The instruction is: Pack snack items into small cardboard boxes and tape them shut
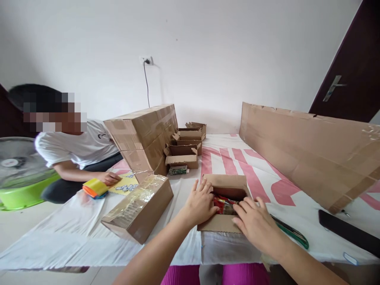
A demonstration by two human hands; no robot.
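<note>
An open cardboard box (pixel 223 223) stands at the table's near edge, its front and back flaps folded outward. Inside lies a shiny red package (pixel 221 202), partly covered by my hands. My left hand (pixel 199 202) rests over the box's left side, fingers stretched out and spread, thumb reaching toward the opening. Over the right side lies my right hand (pixel 257 219), its fingers apart and extending across the opening close to the package. Both hands hide the side flaps. A green-handled cutting tool (pixel 292 232) lies beside my right hand, partly hidden by it.
A taped carton (pixel 139 208) lies at left, before a tall cardboard stack (pixel 142 134). Several open boxes (pixel 182 156) line up behind. A cardboard panel (pixel 305 146) and a dark slab (pixel 347 231) stand right. At left, a person's hand (pixel 109 178) touches a yellow sheet (pixel 123 185).
</note>
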